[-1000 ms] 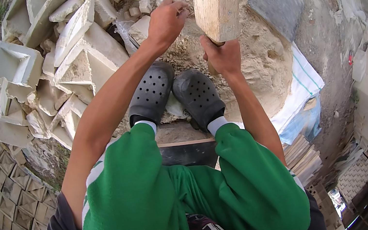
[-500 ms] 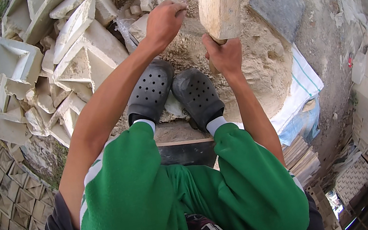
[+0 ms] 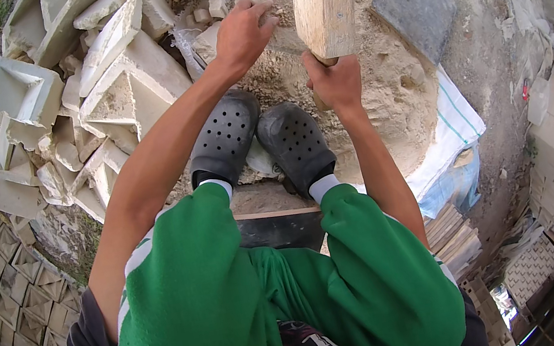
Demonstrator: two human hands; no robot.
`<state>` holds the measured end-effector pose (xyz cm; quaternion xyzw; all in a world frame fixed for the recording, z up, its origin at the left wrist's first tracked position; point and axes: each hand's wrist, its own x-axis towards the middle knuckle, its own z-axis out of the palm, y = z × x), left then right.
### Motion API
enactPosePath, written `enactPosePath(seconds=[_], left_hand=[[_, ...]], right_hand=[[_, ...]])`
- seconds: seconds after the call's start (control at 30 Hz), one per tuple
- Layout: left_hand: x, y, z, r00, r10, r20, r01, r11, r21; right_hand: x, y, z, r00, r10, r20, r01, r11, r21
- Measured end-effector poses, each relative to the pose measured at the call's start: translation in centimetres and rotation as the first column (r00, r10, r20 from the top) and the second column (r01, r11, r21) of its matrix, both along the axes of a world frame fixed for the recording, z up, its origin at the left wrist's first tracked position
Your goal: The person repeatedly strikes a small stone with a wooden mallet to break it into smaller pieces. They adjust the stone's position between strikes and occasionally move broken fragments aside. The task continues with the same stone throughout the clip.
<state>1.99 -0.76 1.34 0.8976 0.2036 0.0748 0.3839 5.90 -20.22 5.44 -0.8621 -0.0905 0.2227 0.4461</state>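
**Right fingers [image 3: 320, 73] wrapped tight, left fingers [image 3: 258, 13] curled just ahead of them**

My right fingers are pressed together round the handle of a wooden mallet [image 3: 325, 5], just under its head. My left fingers are bent inward; whether their tips pinch anything, I cannot tell.

The mallet's blocky head points away from me, to the right of my left fingers and apart from them, with pale rubble [image 3: 390, 97] behind it. I cannot tell whether the head touches that rubble or hangs above it. Gripping so near the head should give control more than force, which I judge right for short, careful taps. For any blow, I would want the left fingers well out of its path and the flat of the wood meeting the material squarely.

My dark clogs [image 3: 225, 138] stand at the near edge of the rubble, so a glancing stroke toward me would be the one to avoid. Farther out, broken pale blocks [image 3: 130, 99] are heaped to the left, while a grey slab [image 3: 413, 4] and a white woven sheet [image 3: 456, 115] lie to the right.
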Motion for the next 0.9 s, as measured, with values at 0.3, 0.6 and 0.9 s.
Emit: enactPosePath(seconds=[0.3, 0.6, 0.9], left_hand=[[-0.3, -0.1, -0.4, 0.995, -0.021, 0.100, 0.026, 0.998, -0.050], [0.0, -0.2, -0.7, 0.992, -0.050, 0.112, 0.051, 0.999, -0.004], [-0.3, 0.0, -1.1, 0.991, -0.048, 0.121, 0.049, 0.999, -0.006]], right_hand=[[0.1, 0.4, 0.7, 0.999, -0.042, -0.027, 0.033, 0.964, -0.263], [0.1, 0.2, -1.9, 0.973, 0.119, 0.196, -0.051, 0.946, -0.320], [0.6, 0.6, 0.7, 0.998, 0.027, 0.048, -0.024, 0.998, -0.059]])
